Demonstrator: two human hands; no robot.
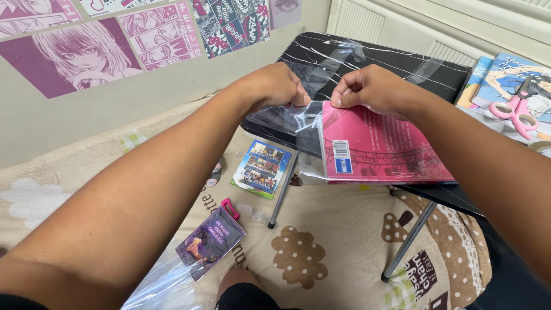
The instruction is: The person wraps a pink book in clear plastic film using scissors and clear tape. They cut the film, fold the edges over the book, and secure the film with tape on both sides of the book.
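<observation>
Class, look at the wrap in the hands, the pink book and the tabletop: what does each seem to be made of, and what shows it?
Wrap: thin clear plastic film, glossy, creased, see-through.
Pink book: probably paper with a smooth printed cover; flat and slightly shiny.
Tabletop: black marble look with white veins, glossy; real stone or laminate cannot be told.

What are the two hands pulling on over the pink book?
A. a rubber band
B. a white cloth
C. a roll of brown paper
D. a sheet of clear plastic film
D: the left hand and right hand both pinch see-through plastic film that overlaps the pink book.
</observation>
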